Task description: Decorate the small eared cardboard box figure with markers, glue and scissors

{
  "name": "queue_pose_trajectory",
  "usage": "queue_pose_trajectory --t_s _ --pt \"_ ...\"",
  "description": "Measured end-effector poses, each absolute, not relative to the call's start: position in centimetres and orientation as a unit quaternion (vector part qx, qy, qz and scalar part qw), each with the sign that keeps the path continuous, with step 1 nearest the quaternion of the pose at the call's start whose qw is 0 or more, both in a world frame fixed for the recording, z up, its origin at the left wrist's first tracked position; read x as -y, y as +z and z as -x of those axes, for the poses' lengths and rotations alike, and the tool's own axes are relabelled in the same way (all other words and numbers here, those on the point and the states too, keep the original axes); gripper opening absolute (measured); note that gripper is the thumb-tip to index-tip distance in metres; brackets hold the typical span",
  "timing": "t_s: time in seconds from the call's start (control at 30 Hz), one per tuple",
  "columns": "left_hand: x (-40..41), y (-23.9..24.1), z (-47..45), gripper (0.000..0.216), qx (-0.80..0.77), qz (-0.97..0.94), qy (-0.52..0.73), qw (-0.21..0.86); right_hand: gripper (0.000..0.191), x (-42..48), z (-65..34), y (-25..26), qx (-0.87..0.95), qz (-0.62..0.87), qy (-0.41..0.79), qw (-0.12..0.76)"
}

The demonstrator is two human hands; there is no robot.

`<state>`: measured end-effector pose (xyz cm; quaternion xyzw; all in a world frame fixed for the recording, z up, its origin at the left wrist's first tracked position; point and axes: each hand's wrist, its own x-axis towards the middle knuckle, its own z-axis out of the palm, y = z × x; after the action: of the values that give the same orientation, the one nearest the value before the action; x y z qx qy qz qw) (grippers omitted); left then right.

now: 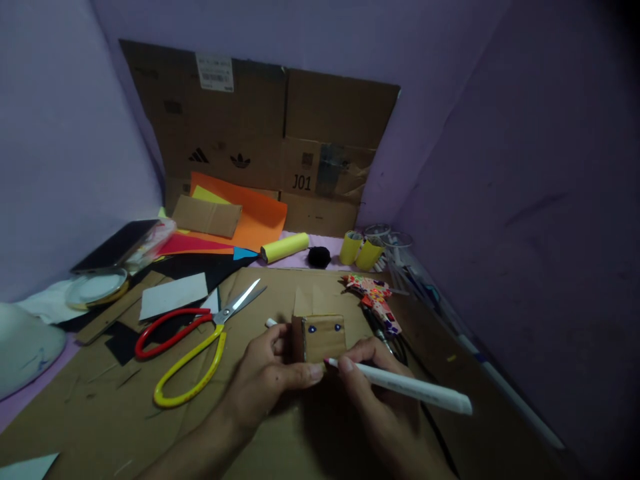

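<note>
A small cardboard box (324,340) with two dark blue dots like eyes on its face is gripped at its left side and lower edge by my left hand (273,367). My right hand (377,380) pinches a white marker pen (415,387), its pink tip close to the box's lower edge; I cannot tell whether the tip touches. Behind my left fingers lies a small white piece (271,323), perhaps a pen cap. Scissors (220,323) with one red and one yellow handle lie spread apart to the left of my left hand.
A patterned glue gun (377,300) with a black cord lies at the right. Behind are yellow tubes (285,247), a black yarn ball (319,257) and yellow pen holders (369,253). Coloured sheets (260,213) and cardboard scraps sit back left; a large cardboard panel (250,120) leans on the wall.
</note>
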<state>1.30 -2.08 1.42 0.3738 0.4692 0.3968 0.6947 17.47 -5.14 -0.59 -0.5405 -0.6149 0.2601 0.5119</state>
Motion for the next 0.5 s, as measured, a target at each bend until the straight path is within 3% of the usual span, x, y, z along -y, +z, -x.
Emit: queue_pose_trajectory --t_s 0.5 --pt "1.7 0.4 -1.3 0.061 -0.442 -0.367 0.404 0.712 0.026 5.1 -17.1 -0.3 0.535 0.591 0.29 0.53"
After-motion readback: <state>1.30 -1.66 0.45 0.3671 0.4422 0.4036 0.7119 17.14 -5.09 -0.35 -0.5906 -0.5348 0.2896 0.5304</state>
